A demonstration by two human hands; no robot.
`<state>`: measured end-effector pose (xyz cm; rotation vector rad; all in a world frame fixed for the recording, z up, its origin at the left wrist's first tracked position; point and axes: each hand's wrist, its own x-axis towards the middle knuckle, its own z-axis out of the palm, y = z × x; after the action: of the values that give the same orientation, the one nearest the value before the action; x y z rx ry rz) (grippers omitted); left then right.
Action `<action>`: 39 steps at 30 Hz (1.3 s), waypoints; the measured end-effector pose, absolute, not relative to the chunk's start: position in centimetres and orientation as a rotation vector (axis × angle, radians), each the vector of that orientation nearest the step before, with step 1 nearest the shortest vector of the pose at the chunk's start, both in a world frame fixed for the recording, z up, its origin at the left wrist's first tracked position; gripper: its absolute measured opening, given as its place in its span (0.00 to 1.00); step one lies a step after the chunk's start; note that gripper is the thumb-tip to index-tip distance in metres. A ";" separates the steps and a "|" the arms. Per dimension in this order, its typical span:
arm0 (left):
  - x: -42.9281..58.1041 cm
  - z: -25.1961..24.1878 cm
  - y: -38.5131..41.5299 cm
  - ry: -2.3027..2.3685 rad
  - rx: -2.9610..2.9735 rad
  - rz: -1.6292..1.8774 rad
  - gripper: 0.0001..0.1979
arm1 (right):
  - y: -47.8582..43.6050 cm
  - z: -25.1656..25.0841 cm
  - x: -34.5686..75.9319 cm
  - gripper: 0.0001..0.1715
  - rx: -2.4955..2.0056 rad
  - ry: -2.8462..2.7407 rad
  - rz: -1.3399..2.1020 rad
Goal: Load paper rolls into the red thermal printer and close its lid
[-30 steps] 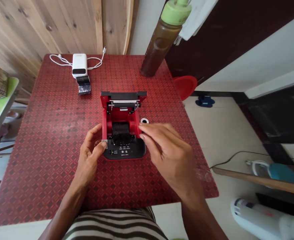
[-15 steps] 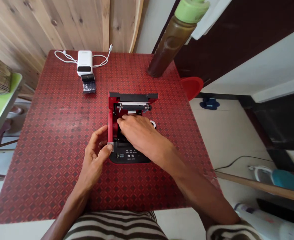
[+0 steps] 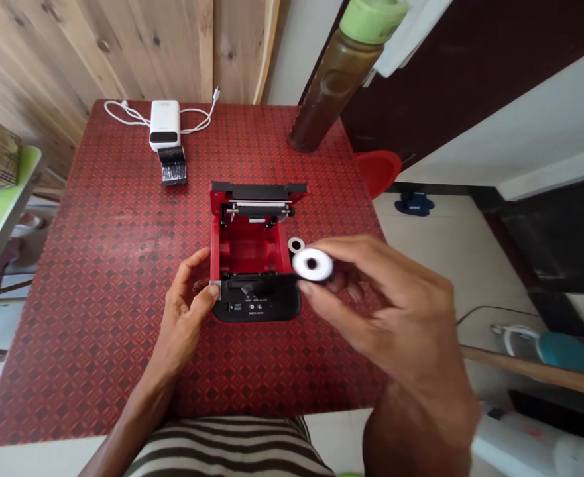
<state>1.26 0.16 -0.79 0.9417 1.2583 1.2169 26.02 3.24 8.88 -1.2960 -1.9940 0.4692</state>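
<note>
A red and black printer [image 3: 256, 301] stands on the table with its lid [image 3: 259, 192] raised, baring a red compartment [image 3: 252, 252] with no roll in it. My left hand [image 3: 187, 305] grips the printer's left front corner, its thumb on a grey tab [image 3: 215, 290] and its fingers along the side. To the right of the printer, my right hand [image 3: 381, 298] pinches a paper roll [image 3: 311, 265] with a white end and a dark core. A dark strip, blurred, trails leftward from this roll over the printer's front. Behind it, another roll [image 3: 296, 245] rests beside the printer.
A white power bank [image 3: 165, 122] with a white cable and a black curled strip [image 3: 173, 167] lie at the table's back left. At the back right stands a tall brown bottle [image 3: 336, 86] with a green cap. A red stool [image 3: 378, 172] adjoins the table's right edge.
My right hand has come out of the printer's compartment and moved right, now with the paper roll in its fingers. My left hand stays on the printer's corner.
</note>
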 end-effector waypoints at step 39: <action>0.7 -2.3 -0.1 1.259 1.010 1.233 0.27 | 8.2 -2.2 28.9 0.14 -1.495 -1.817 0.823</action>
<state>0.70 -0.12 -2.31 1.0095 1.2594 1.2330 28.90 8.25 -2.25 -1.4949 -1.8166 0.8229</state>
